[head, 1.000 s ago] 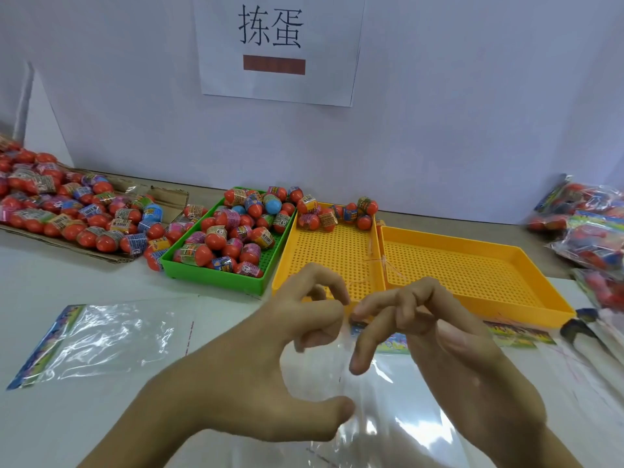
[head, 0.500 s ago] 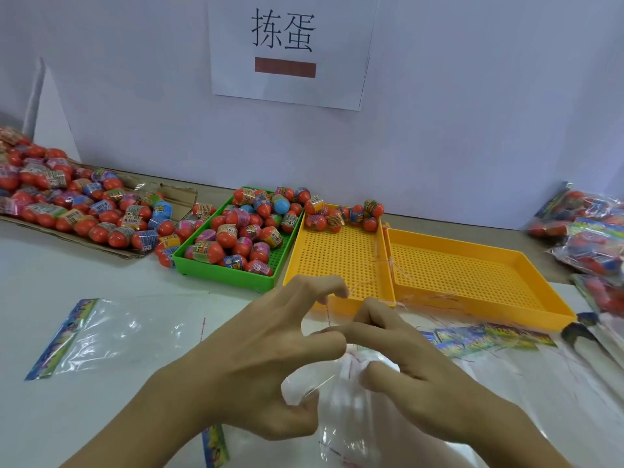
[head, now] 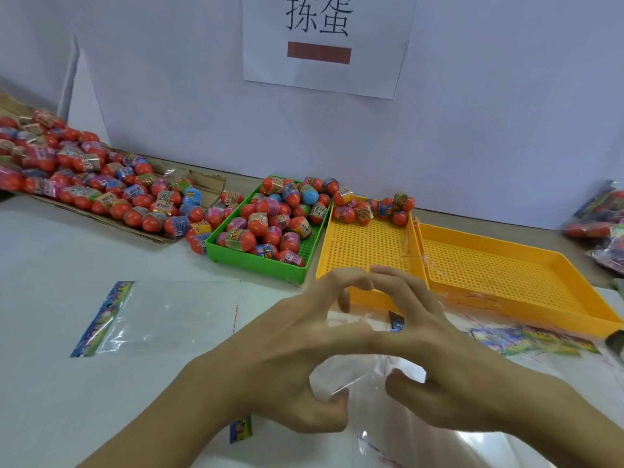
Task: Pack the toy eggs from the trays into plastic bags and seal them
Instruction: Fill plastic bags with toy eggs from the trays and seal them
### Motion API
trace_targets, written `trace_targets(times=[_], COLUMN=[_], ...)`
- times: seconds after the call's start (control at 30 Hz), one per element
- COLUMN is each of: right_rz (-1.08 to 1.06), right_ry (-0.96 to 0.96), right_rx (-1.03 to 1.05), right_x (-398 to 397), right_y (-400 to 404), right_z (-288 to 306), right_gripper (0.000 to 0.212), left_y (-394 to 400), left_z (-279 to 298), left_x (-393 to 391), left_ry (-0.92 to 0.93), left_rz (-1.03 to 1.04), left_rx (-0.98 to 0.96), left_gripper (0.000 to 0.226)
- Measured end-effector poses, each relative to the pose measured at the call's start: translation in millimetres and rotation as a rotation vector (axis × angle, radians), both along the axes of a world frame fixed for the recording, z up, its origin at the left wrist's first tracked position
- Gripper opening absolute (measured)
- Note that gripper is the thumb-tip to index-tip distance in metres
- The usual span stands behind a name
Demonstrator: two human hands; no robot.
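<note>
- The left hand [head: 290,359] and the right hand [head: 449,359] meet at the lower centre of the frame, fingertips touching.
- Both hands work on a clear bag [head: 371,413] that lies on the table [head: 50,332] under them; the left thumb pinches its film, and the right thumb rests on it. The exact grip of the other fingers cannot be told.
- A second bag [head: 162,315] lies flat at the left, apart from the hands.
- The green tray [head: 256,261], above the hands at centre, is full of eggs [head: 270,221].
- The yellow tray [head: 364,244] beside it has a few eggs at its far end.
- Another yellow tray [head: 506,278] stands at the right.
- More eggs lie on cardboard [head: 202,184] at the upper left.
</note>
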State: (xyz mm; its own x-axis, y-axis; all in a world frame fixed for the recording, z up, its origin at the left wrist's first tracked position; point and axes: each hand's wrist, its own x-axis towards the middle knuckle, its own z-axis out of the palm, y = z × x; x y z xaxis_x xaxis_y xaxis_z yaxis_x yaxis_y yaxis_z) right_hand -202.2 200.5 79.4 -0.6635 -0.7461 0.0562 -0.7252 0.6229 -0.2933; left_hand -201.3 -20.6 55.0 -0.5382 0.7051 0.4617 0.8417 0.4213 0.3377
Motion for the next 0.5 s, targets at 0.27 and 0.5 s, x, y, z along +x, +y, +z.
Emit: trace_targets(times=[0.27,0.5], right_rz=[0.139,0.127], right_ry=[0.180,0.244], right_rx=[0.223,0.175], right_x=[-12.4,-9.0], right_y=[-7.6,-6.9], right_z=[-9.6,-15.1], right_gripper=[0.052,0.044], left_y=[1.8,1.8], left_z=[-1.4,-10.8], left_x=[1.7,-1.6], left_ry=[-0.055,-0.035], left_rz=[-0.005,0.063], left_rx=[-0.081,-0.090], left_gripper=[0.040,0.037])
